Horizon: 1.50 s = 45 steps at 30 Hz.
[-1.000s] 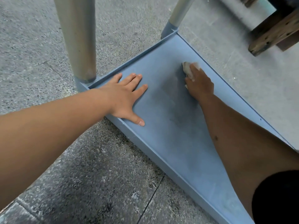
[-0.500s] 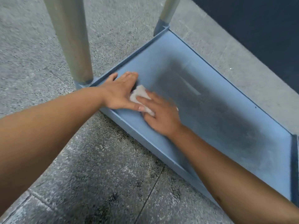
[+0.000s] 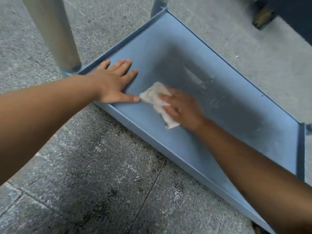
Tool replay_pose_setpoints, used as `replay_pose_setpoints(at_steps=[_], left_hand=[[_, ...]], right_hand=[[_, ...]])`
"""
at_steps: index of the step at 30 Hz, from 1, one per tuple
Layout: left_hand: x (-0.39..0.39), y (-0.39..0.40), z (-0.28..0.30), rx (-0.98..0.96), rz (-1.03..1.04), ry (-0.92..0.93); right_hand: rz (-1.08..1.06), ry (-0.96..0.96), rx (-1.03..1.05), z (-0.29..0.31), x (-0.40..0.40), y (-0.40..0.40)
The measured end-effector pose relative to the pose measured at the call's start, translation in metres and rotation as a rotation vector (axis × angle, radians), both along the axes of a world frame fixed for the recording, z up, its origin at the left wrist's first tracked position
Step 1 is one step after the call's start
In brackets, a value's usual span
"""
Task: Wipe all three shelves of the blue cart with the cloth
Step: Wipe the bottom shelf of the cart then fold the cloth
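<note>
The blue cart's lowest shelf [image 3: 236, 115] lies close to the floor, a shallow tray with raised rims. My right hand [image 3: 182, 108] presses a crumpled white cloth [image 3: 158, 102] flat on the shelf near its front rim. My left hand [image 3: 114, 81] rests flat with spread fingers on the shelf's left corner, its thumb tip almost touching the cloth. Dusty streaks and pale marks show on the shelf's middle. The upper shelves are out of view.
A thick grey cart post [image 3: 55, 34] rises at the shelf's near left corner, another post [image 3: 160, 4] at the far corner. Speckled grey floor tiles [image 3: 101, 183] surround the cart. A dark object with a wooden foot [image 3: 263, 16] stands at the top right.
My right hand slid the cloth from the far rim to the left corner, then back a little to the right along the front. My left hand stayed planted on the shelf corner.
</note>
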<state>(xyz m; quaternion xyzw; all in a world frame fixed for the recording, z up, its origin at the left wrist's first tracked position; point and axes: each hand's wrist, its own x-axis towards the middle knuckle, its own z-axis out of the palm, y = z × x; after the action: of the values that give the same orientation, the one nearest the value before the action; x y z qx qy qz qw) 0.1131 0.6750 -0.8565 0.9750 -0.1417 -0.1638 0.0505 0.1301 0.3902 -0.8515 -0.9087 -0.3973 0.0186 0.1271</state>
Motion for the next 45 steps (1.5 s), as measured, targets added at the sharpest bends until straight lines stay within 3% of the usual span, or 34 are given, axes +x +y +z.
replay_pose_setpoints(at_steps=[7,12,16,19,25,29,34,37,42,45], left_hand=[[0.000,-0.001,-0.003,0.036,-0.042,-0.033],[0.000,-0.011,-0.006,0.009,-0.019,-0.057],[-0.002,-0.076,-0.006,-0.084,0.090,-0.126],[-0.005,-0.116,-0.016,-0.068,0.091,-0.164],[-0.006,-0.118,-0.031,-0.048,0.111,-0.264],[-0.006,-0.118,-0.025,-0.047,0.103,-0.237],[-0.008,-0.117,-0.023,-0.051,0.099,-0.240],[-0.008,-0.116,-0.022,-0.031,0.077,-0.237],[-0.008,-0.116,-0.024,-0.044,0.078,-0.223],[-0.007,-0.116,-0.027,-0.039,0.070,-0.238]], right_hand=[[-0.526,-0.146,-0.068,-0.013,0.100,-0.075],[-0.637,-0.170,-0.045,-0.028,0.106,-0.070],[-0.691,-0.162,-0.035,-0.031,0.106,-0.069],[-0.674,-0.153,-0.036,-0.029,0.106,-0.067],[-0.679,-0.120,-0.017,-0.031,0.102,-0.067],[-0.515,-0.098,0.009,-0.024,0.076,-0.057],[-0.233,-0.095,0.007,-0.022,-0.014,-0.048],[-0.172,-0.119,0.024,-0.021,-0.048,-0.051],[-0.062,-0.117,-0.043,-0.018,-0.009,-0.055],[-0.129,-0.198,-0.111,-0.018,0.043,-0.063]])
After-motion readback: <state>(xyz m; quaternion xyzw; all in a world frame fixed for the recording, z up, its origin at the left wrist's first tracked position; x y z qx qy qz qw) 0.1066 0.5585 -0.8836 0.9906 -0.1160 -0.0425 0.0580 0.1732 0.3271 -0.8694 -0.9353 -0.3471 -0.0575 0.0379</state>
